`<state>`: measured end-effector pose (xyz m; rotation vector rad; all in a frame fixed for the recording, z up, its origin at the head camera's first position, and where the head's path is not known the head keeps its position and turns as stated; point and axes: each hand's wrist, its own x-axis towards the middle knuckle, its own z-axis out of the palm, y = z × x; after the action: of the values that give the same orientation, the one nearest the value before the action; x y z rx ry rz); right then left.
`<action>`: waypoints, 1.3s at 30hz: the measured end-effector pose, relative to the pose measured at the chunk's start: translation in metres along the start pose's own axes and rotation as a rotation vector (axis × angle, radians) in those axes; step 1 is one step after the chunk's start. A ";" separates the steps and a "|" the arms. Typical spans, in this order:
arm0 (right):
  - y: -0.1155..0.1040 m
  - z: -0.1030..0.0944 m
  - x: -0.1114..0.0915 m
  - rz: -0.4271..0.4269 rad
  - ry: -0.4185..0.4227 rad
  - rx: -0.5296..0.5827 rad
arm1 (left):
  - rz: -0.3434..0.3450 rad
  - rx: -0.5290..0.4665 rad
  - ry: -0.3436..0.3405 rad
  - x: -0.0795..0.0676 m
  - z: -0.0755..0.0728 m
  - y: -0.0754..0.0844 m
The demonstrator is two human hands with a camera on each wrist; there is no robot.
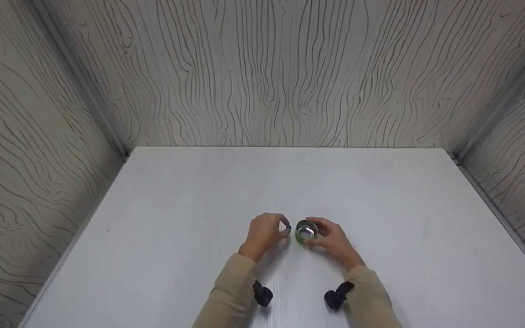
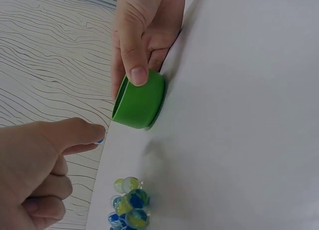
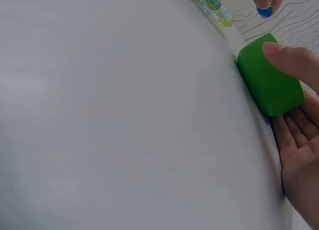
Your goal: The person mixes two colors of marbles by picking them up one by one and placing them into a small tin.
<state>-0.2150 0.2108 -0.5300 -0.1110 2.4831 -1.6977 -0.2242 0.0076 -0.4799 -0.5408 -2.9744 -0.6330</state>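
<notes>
My left hand pinches a small blue marble between thumb and forefinger. It is raised just left of a small green bowl, whose inside is shiny and metallic in the head view. The bowl stands upright on the table, and my right hand grips it from the right, thumb on the near side and fingers round the far side. Several blue, green and yellow glass marbles lie clustered on the table beside the left hand; in the head view that hand hides them.
The white table spreads out around both hands. Wood-grain patterned panels rise behind it and at both sides. Each wrist carries a black camera over the table near the sleeves.
</notes>
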 end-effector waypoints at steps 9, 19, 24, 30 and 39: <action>-0.001 0.000 -0.001 0.002 0.011 -0.008 | 0.044 0.006 0.028 -0.001 -0.002 0.005; 0.000 0.001 -0.002 -0.012 0.002 0.015 | 0.056 0.002 0.041 -0.003 -0.001 0.011; 0.001 0.002 -0.002 -0.011 0.000 0.020 | 0.052 -0.006 0.026 -0.002 0.001 0.012; 0.001 0.001 -0.001 -0.007 0.000 0.019 | 0.073 0.012 0.041 -0.001 0.000 0.013; -0.001 0.000 -0.001 -0.008 0.000 0.009 | 0.086 -0.037 0.037 0.000 0.001 0.017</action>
<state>-0.2145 0.2108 -0.5294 -0.1195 2.4785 -1.7115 -0.2185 0.0224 -0.4742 -0.6480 -2.8921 -0.6840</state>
